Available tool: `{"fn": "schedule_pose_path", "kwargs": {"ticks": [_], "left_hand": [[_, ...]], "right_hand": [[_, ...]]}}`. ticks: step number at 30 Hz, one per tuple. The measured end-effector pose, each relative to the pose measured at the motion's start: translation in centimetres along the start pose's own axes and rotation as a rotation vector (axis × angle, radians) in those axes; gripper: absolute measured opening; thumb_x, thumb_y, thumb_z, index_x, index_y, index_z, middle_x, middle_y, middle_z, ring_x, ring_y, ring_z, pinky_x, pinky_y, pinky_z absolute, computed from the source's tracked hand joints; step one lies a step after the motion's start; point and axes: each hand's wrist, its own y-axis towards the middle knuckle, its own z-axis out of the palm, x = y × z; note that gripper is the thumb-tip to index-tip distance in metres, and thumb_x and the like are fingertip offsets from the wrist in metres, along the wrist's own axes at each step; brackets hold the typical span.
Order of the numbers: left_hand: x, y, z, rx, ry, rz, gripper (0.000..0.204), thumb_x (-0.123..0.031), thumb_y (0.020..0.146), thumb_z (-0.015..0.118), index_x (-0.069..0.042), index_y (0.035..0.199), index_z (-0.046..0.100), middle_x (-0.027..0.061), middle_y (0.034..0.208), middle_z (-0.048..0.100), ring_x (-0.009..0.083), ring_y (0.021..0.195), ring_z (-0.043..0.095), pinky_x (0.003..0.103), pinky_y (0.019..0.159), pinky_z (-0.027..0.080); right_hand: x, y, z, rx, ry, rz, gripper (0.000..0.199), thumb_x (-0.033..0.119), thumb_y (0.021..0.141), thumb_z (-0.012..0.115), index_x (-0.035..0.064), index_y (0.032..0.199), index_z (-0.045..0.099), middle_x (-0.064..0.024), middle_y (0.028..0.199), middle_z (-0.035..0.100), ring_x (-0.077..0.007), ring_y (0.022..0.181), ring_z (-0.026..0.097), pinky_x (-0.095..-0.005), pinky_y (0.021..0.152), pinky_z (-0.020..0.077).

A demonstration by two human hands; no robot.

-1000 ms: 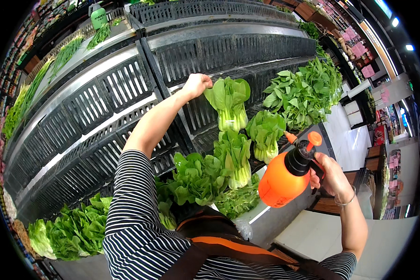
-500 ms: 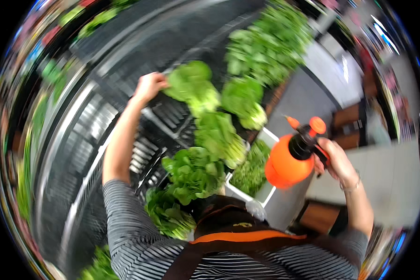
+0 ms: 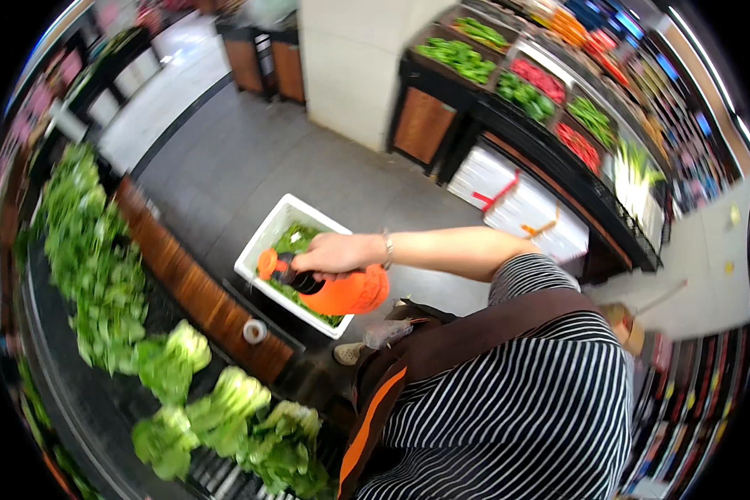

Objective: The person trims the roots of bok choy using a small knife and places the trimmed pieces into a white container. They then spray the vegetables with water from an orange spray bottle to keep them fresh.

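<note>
My right hand is closed round the handle of an orange pressure spray bottle with a black neck and an orange knob. The bottle is tilted, its top toward the left, above a white foam box. Loose green leaves lie inside the box, partly hidden by my hand and the bottle. Out of the picture is my left hand. On the black shelf at the lower left rest several heads of lettuce, their pale stem ends toward the aisle.
Bunched leafy greens fill the shelf's far end. A wooden ledge with a roll of tape runs along it. Across the grey floor stand a white pillar, a vegetable stand with peppers and stacked white boxes.
My view has swung to the right. The spray bottle is now over the foam box, still in my right hand. My left hand, earlier at a lettuce, has left the picture.
</note>
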Motion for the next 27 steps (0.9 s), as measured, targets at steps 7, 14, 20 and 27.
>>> {"fn": "schedule_pose_path", "kwargs": {"ticks": [7,14,20,27], "left_hand": [[-26.5,-4.2,3.8,0.303,-0.407,0.113,0.029,-0.022,0.09,0.066,0.002,0.105,0.066,0.0114,0.1,0.067,0.0206,0.088,0.06,0.035,0.082,0.049],[-33.2,-20.3,28.2,1.101,-0.829,-0.378,0.01,-0.019,0.093,0.06,-0.011,0.098,0.062,-0.0044,0.082,0.055,0.006,0.067,0.047,0.021,0.057,0.039],[-36.3,-25.6,43.7,1.354,-0.609,-0.958,0.072,-0.058,0.09,0.049,-0.009,0.141,0.036,0.011,0.141,0.034,0.0262,0.121,0.039,0.046,0.094,0.039],[-41.8,-24.7,45.3,1.095,-0.75,-0.822,0.06,-0.044,0.093,0.053,-0.012,0.142,0.04,0.0079,0.152,0.028,0.0277,0.136,0.033,0.037,0.106,0.036]], "right_hand": [[-11.0,-1.9,-3.7,-0.166,0.121,-0.063,0.055,0.047,0.082,0.054,-0.0026,0.06,0.058,-0.011,0.056,0.057,-0.019,0.045,0.052,-0.0322,0.045,0.043],[-17.8,-9.2,-7.9,-0.204,0.202,-0.126,0.061,0.056,0.088,0.046,-0.0018,0.074,0.059,-0.0081,0.064,0.057,-0.0181,0.059,0.056,-0.0318,0.056,0.0471],[-22.5,-15.4,-11.9,-0.299,0.249,-0.04,0.065,0.061,0.088,0.044,-0.0015,0.082,0.061,-0.0091,0.067,0.059,-0.0193,0.059,0.056,-0.0319,0.057,0.0474],[-30.5,-19.9,-15.8,-0.546,0.276,0.046,0.064,0.065,0.081,0.049,0.004,0.07,0.065,-0.0054,0.065,0.06,-0.0169,0.054,0.055,-0.0306,0.053,0.0447]]}}
